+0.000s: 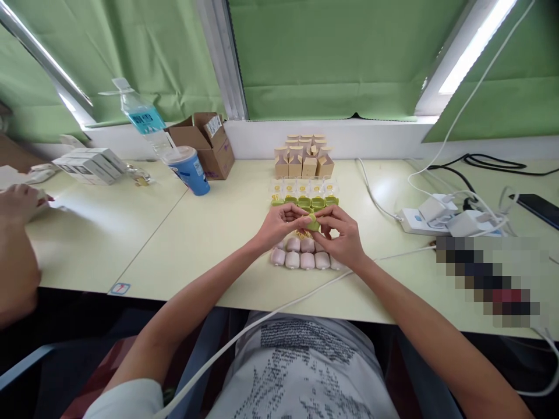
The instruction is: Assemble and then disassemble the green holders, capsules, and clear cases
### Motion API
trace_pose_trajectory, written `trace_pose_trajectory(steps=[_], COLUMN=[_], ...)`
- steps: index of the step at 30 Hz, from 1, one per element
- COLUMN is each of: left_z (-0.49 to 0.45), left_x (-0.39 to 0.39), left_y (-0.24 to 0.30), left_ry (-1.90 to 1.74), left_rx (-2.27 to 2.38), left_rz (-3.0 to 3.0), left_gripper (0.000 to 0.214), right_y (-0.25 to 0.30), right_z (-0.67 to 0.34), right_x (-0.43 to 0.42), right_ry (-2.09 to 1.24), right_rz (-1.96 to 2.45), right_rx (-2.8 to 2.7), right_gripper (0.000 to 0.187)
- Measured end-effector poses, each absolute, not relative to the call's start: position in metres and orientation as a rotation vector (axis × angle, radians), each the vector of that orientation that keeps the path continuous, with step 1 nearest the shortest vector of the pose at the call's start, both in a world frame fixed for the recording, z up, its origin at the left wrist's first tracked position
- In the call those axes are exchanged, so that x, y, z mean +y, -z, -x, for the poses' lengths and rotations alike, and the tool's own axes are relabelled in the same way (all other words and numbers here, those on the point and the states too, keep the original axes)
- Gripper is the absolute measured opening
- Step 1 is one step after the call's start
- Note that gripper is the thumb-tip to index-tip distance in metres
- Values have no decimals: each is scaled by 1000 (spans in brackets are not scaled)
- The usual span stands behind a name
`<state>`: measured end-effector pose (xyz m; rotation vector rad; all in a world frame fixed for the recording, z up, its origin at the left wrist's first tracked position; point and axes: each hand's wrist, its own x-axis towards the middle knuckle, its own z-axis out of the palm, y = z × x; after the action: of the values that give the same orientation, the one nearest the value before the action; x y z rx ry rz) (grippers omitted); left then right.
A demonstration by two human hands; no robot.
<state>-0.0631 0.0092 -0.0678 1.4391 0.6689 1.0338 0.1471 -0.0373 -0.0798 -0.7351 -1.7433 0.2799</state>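
Both my left hand (283,224) and my right hand (343,233) have their fingers pinched on one small green case (313,222), held above the table between them. Fingers cover much of the case, so its inside cannot be made out. Just behind it stand rows of open green cases (318,202). Below my hands, rows of rounded pale pink cases (307,261) rest on the table, partly hidden by my right hand. Small yellow pieces (303,234) lie between the two groups.
Clear plastic pieces with yellow centres (303,187) and small kraft boxes (296,164) stand farther back. A blue cup (192,171), bottle (146,119) and cardboard box (213,148) are left. A power strip (421,222) sits right; a white cable (279,311) crosses my lap. Another person's hand (20,203) is far left.
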Motion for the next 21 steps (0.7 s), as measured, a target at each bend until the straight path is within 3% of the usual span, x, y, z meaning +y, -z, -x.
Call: trace_pose_trajectory(steps=[4,9,18,21], left_z=[65,67,61,60], left_x=[12,10,6,5], left_y=[64,57,63,64], left_ry=[-1028,-1038,-1068,-1057], left_rx=[634,685,750,769], left_rz=[-1498,-1586,-1568,-1584], left_gripper=[73,62,65,65], right_y=[77,74,68,69], right_z=[-145,-145,-144,-145], right_x=[-37,-35,-34,-32], right_ry=[-606,-866,-1227,-1280], right_rz=[883,910,911,917], right_rx=[-1562,-1400,-1204,-1107], right_gripper=[20,38,35,45])
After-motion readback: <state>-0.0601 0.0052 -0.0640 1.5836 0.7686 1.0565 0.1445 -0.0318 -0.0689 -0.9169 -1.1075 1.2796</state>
